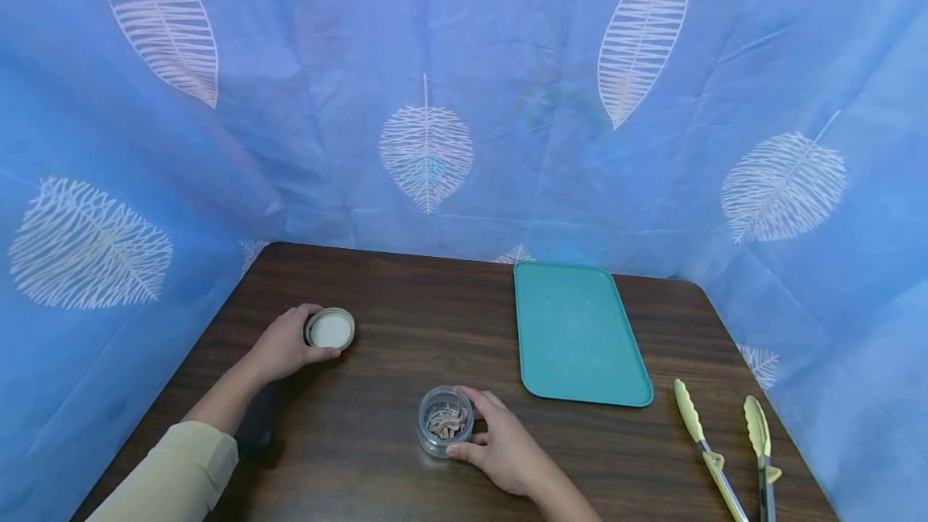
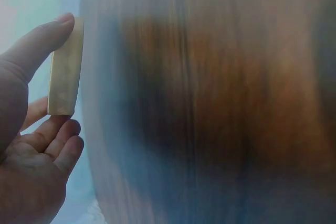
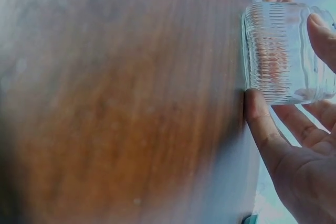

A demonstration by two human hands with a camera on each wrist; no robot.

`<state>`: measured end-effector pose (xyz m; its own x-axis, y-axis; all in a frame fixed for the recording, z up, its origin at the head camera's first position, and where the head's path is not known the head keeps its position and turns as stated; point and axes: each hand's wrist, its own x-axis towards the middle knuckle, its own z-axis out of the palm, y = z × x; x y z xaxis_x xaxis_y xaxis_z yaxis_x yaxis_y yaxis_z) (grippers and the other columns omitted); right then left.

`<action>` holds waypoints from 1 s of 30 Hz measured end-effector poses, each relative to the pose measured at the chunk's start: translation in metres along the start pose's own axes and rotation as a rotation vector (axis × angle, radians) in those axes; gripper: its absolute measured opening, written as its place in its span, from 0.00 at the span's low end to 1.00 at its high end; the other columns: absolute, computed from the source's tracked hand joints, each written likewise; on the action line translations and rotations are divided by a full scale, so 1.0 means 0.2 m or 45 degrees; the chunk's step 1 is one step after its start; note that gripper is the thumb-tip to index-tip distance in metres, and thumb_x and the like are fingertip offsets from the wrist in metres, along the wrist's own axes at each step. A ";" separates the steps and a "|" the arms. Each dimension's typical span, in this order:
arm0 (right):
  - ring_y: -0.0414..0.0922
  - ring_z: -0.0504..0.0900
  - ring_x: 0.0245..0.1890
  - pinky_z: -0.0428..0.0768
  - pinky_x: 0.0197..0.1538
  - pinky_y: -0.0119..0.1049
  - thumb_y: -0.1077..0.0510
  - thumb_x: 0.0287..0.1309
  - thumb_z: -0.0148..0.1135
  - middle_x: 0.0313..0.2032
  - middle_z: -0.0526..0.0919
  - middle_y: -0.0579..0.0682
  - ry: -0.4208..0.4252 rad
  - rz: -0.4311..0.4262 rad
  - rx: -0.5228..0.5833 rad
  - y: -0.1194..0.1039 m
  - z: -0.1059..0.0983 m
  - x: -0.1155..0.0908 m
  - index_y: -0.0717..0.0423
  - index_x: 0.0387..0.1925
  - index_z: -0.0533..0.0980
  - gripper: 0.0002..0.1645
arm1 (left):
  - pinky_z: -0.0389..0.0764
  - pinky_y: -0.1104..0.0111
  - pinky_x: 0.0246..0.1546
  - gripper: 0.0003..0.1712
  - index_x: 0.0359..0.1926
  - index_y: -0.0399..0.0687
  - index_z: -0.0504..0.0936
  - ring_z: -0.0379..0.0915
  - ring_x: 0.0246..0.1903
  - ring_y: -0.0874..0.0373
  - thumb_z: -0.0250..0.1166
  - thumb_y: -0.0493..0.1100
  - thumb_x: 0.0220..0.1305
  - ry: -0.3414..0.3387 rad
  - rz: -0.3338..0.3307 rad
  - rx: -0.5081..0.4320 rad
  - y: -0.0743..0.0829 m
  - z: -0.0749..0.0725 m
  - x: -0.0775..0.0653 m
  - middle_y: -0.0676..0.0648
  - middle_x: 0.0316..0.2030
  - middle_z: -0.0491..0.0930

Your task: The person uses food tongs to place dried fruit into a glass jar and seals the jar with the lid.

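Note:
My left hand pinches a round jar lid by its edge, its pale inner face turned up. In the left wrist view the lid shows edge-on as a gold band between thumb and fingers. At the front middle of the table, a clear glass jar stands upright with its mouth uncovered. Brownish curled strips lie inside it. My right hand grips the jar from its right side, thumb near the front and fingers behind. Ribbed glass shows on the jar in the right wrist view.
A teal tray lies on the dark wooden table, right of the jar and farther back. Tongs with pale yellow tips rest spread near the right edge. A blue leaf-patterned cloth hangs around the back and sides.

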<state>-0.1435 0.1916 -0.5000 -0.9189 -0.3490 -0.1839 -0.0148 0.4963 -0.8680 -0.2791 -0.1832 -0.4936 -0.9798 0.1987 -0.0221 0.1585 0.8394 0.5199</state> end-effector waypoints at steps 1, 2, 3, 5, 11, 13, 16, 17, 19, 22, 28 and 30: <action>0.46 0.79 0.55 0.83 0.45 0.28 0.47 0.52 0.75 0.62 0.73 0.49 -0.007 0.004 0.001 0.00 0.00 0.00 0.45 0.75 0.60 0.52 | 0.77 0.43 0.52 0.52 0.70 0.37 0.65 0.72 0.60 0.34 0.76 0.61 0.53 0.004 0.011 0.000 0.01 0.01 -0.02 0.32 0.63 0.72; 0.45 0.79 0.55 0.83 0.45 0.28 0.47 0.53 0.75 0.62 0.73 0.49 -0.014 0.006 0.002 0.00 0.01 0.00 0.45 0.76 0.60 0.52 | 0.77 0.43 0.52 0.52 0.69 0.37 0.66 0.72 0.60 0.35 0.77 0.60 0.53 0.008 0.025 -0.005 0.03 0.01 -0.05 0.32 0.63 0.73; 0.45 0.79 0.55 0.83 0.45 0.28 0.47 0.53 0.75 0.62 0.73 0.48 -0.017 0.007 0.001 0.00 0.01 0.00 0.45 0.76 0.60 0.52 | 0.77 0.44 0.52 0.52 0.69 0.38 0.66 0.73 0.60 0.35 0.77 0.59 0.52 0.012 0.036 -0.016 0.04 0.02 -0.07 0.33 0.63 0.73; 0.45 0.79 0.55 0.83 0.45 0.29 0.47 0.53 0.75 0.62 0.73 0.49 -0.019 0.016 -0.009 0.00 0.01 0.00 0.45 0.76 0.59 0.52 | 0.77 0.44 0.53 0.52 0.69 0.38 0.66 0.73 0.60 0.36 0.78 0.58 0.52 0.023 0.062 -0.037 0.08 0.04 -0.11 0.34 0.63 0.74; 0.47 0.79 0.56 0.83 0.44 0.31 0.47 0.52 0.76 0.64 0.72 0.50 -0.020 0.046 -0.016 -0.01 0.01 -0.02 0.45 0.76 0.60 0.53 | 0.78 0.45 0.55 0.51 0.69 0.40 0.67 0.74 0.60 0.40 0.80 0.57 0.49 0.020 0.110 -0.127 0.20 0.12 -0.23 0.37 0.62 0.75; 0.47 0.79 0.56 0.83 0.44 0.31 0.47 0.53 0.76 0.64 0.72 0.50 -0.022 0.039 -0.020 -0.01 0.00 -0.03 0.45 0.76 0.59 0.53 | 0.78 0.46 0.55 0.51 0.69 0.41 0.68 0.75 0.60 0.41 0.80 0.56 0.48 0.015 0.114 -0.154 0.24 0.15 -0.26 0.38 0.61 0.75; 0.47 0.79 0.56 0.83 0.45 0.31 0.45 0.53 0.75 0.64 0.71 0.50 -0.023 0.015 -0.027 0.00 0.00 -0.03 0.46 0.76 0.58 0.53 | 0.78 0.47 0.56 0.52 0.69 0.44 0.68 0.74 0.61 0.44 0.82 0.56 0.46 0.011 0.110 -0.181 0.29 0.18 -0.31 0.41 0.61 0.75; 0.47 0.79 0.56 0.83 0.46 0.31 0.45 0.54 0.75 0.64 0.71 0.51 -0.022 0.008 -0.028 0.00 0.00 -0.03 0.46 0.76 0.58 0.53 | 0.78 0.47 0.56 0.52 0.69 0.45 0.68 0.74 0.61 0.44 0.82 0.56 0.46 0.010 0.106 -0.191 0.31 0.19 -0.32 0.42 0.61 0.75; 0.47 0.79 0.56 0.83 0.46 0.32 0.44 0.55 0.74 0.65 0.71 0.51 -0.021 0.001 -0.029 0.00 0.00 -0.03 0.46 0.77 0.57 0.53 | 0.77 0.47 0.57 0.53 0.69 0.47 0.68 0.74 0.62 0.45 0.83 0.56 0.44 0.004 0.093 -0.216 0.35 0.21 -0.34 0.44 0.61 0.75; 0.47 0.80 0.55 0.83 0.48 0.35 0.44 0.55 0.74 0.65 0.70 0.52 -0.013 0.000 -0.023 0.00 0.01 -0.03 0.46 0.77 0.57 0.54 | 0.77 0.48 0.58 0.53 0.69 0.49 0.69 0.74 0.62 0.47 0.83 0.56 0.43 -0.002 0.069 -0.256 0.40 0.23 -0.38 0.46 0.60 0.75; 0.49 0.78 0.57 0.82 0.51 0.43 0.45 0.55 0.74 0.68 0.68 0.56 -0.002 -0.008 0.026 -0.02 0.02 -0.04 0.47 0.77 0.56 0.54 | 0.77 0.49 0.59 0.52 0.68 0.50 0.70 0.74 0.62 0.48 0.85 0.52 0.41 0.030 0.069 -0.269 0.47 0.27 -0.45 0.48 0.62 0.74; 0.50 0.78 0.57 0.82 0.52 0.45 0.45 0.54 0.76 0.68 0.67 0.58 0.000 0.000 0.043 -0.02 0.02 -0.04 0.46 0.77 0.55 0.56 | 0.77 0.50 0.59 0.52 0.68 0.50 0.70 0.74 0.62 0.48 0.85 0.51 0.41 0.034 0.084 -0.273 0.48 0.28 -0.47 0.47 0.63 0.74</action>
<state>-0.1345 0.1889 -0.4979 -0.9189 -0.3488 -0.1840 -0.0014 0.4695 -0.8829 -0.1654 -0.0927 -0.4884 -0.9715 0.2339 0.0390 0.1957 0.6977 0.6892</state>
